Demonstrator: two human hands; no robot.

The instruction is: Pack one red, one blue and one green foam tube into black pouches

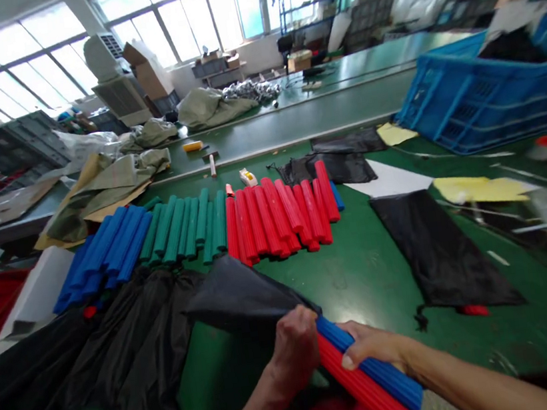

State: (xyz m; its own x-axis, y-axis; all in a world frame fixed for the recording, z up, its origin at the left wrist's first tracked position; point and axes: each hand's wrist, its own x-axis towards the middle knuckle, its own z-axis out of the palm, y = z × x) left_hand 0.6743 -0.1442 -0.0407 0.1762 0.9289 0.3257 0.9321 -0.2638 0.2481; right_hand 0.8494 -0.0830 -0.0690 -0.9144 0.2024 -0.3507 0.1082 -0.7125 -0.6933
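My left hand (294,343) is closed in a fist on the mouth of a black drawstring bag (245,293), which stretches away to the upper left. A blue ribbed tube (387,378) and a red ribbed tube (351,376) lie side by side, their far ends at the bag's mouth. My right hand (375,346) wraps round these tubes, thumb on the blue one. Beyond the bag are rows of red tubes (275,218), green tubes (185,223) and blue tubes (107,244). Several black bags (140,343) lie heaped at the left.
A filled-looking black bag (441,250) lies on the green table (353,275) at the right, with something red under its edge. A blue crate (500,88) stands at the back right. Yellow paper (483,189) and a tape dispenser (248,177) lie farther back.
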